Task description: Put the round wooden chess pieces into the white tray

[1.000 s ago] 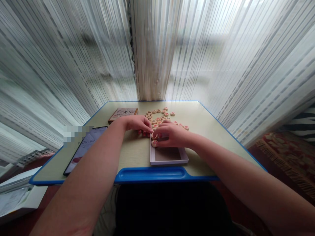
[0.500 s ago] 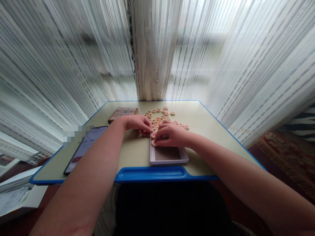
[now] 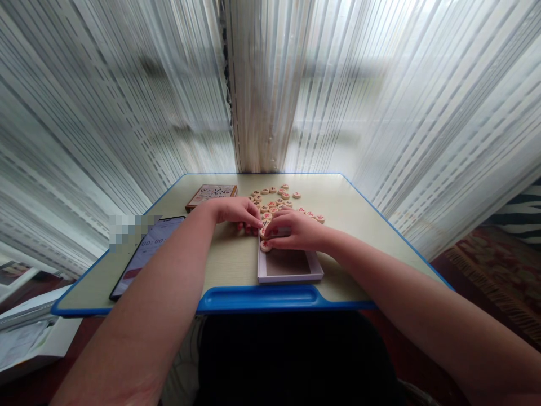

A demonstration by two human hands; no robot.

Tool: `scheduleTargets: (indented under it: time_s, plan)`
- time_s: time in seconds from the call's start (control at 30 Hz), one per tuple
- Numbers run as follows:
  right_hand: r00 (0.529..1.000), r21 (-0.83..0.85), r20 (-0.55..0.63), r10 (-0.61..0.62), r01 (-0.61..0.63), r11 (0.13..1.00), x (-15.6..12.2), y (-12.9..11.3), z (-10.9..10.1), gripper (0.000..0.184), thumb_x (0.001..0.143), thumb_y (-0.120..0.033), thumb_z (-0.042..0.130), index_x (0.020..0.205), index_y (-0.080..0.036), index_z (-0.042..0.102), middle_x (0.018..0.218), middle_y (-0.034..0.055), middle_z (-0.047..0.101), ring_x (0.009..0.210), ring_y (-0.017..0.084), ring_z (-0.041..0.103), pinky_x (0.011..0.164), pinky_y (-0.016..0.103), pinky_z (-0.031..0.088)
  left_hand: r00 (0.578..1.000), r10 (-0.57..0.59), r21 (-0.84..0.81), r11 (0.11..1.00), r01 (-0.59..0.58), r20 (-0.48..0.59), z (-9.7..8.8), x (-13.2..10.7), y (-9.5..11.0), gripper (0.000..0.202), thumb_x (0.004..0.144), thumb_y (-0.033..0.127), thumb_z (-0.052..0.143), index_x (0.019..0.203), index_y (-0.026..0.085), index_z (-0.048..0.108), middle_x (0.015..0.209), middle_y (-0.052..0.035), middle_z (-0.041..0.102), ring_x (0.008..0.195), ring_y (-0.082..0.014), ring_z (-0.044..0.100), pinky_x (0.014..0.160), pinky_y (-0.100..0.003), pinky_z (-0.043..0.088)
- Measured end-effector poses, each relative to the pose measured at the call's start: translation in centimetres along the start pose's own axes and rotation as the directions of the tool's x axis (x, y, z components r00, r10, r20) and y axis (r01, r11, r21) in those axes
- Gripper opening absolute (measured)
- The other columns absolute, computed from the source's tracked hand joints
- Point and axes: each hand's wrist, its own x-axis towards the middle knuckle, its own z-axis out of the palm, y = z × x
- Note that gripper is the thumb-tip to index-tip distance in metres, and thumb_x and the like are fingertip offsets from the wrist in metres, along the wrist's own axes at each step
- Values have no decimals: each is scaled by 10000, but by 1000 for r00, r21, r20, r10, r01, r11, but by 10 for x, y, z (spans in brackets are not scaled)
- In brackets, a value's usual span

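Observation:
An open white box (image 3: 291,278) lies near the table's front edge, with round wooden xiangqi pieces along its left inner side. At the box's far left corner my left hand (image 3: 239,213) is closed, thumb and fingers pinched against the rim beside the pieces. My right hand (image 3: 296,230) reaches over the box from the right. Its fingertips are closed on a red-marked xiangqi piece (image 3: 263,232), partly covered by the fingers. Just nearer to me, another xiangqi piece (image 3: 265,246) rests in the box. Beyond my hands lie several loose xiangqi pieces (image 3: 273,204), marked in red or black.
A printed box lid (image 3: 211,194) lies at the table's back left. On the left, a phone (image 3: 146,254) showing a timer lies partly behind my left forearm. The table (image 3: 359,225) has a blue rim and a blue front tray (image 3: 260,299). Striped curtains (image 3: 266,101) hang behind.
The right fingers have shifted slightly up and left on the red-marked piece, which has moved a little. The nearer piece shows more clearly now. My left hand stays in place.

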Motion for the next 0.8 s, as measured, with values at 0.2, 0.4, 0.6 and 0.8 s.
scheduleTargets:
  time_s: [0.2, 0.4, 0.6, 0.8]
  plan:
    - [988, -45, -104, 111, -117, 992, 0, 2, 5, 166, 783, -304, 650, 903, -213, 721, 884, 52, 606, 827, 161, 556, 759, 291, 427, 1000, 9, -4, 1000, -8, 13, 0, 0, 0, 349, 568, 469, 755, 733, 166, 701, 645, -3, 652, 591, -98, 535, 530, -214, 371]
    - [992, -38, -69, 102, -105, 994, 1, 1, 5, 156, 786, -273, 650, 893, -185, 723, 868, 56, 612, 824, 157, 559, 765, 279, 427, 1000, -6, -8, 1000, 6, 5, 2, -1, 2, 348, 559, 458, 759, 727, 160, 699, 644, -5, 655, 592, -100, 534, 529, -215, 366]
    - [992, -43, -79, 101, -104, 994, 1, 2, 4, 173, 784, -288, 650, 906, -183, 714, 854, 52, 613, 822, 159, 550, 754, 280, 420, 1000, -4, -11, 1000, 4, 13, 1, -1, 3, 347, 560, 454, 759, 718, 152, 693, 631, -1, 648, 584, -99, 533, 526, -214, 367]
    - [985, -34, -98, 140, -144, 989, 1, 3, 1, 208, 808, -344, 610, 919, -190, 697, 863, 49, 623, 829, 161, 553, 745, 285, 414, 1000, -2, -13, 1000, 2, 8, 1, -1, 2, 340, 564, 451, 764, 716, 155, 692, 625, -1, 649, 572, -95, 533, 518, -211, 366]
